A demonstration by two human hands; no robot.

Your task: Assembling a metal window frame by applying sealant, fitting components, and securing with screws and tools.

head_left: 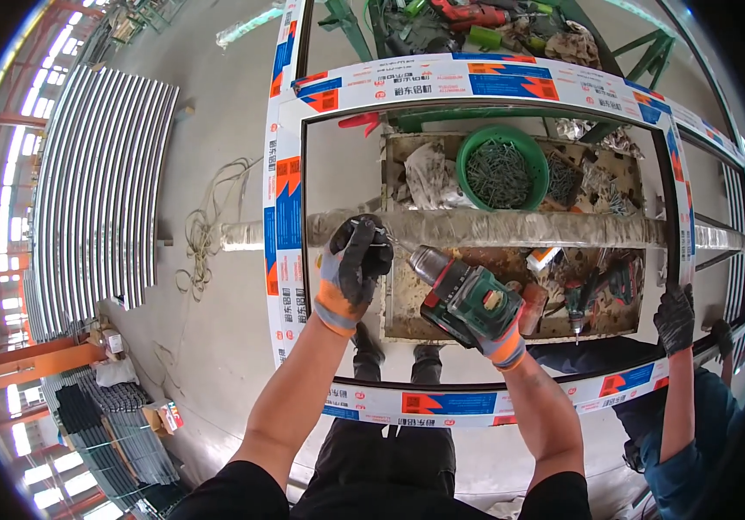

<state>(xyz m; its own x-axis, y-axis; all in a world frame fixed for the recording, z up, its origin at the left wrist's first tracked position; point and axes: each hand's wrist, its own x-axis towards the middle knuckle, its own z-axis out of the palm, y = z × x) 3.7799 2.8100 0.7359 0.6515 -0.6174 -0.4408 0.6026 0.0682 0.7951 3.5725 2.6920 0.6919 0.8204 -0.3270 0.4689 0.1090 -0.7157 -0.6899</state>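
Note:
My right hand, in a grey and orange work glove, grips a green and black cordless drill by its handle. The drill's chuck and bit point up and left toward my left hand. That hand, gloved in black, grey and orange, has its fingers pinched together. Something thin and silvery shows at its fingertips near the bit, too small to make out. Both hands are above the opening of a large rectangular frame wrapped in printed white, blue and orange film. A film-wrapped bar crosses beneath them.
Below the frame, a worn tray holds a green bowl of screws, rags and a second drill. At right, a co-worker's gloved hand touches the frame. Stacked metal profiles and a coiled cord lie left; tools sit beyond.

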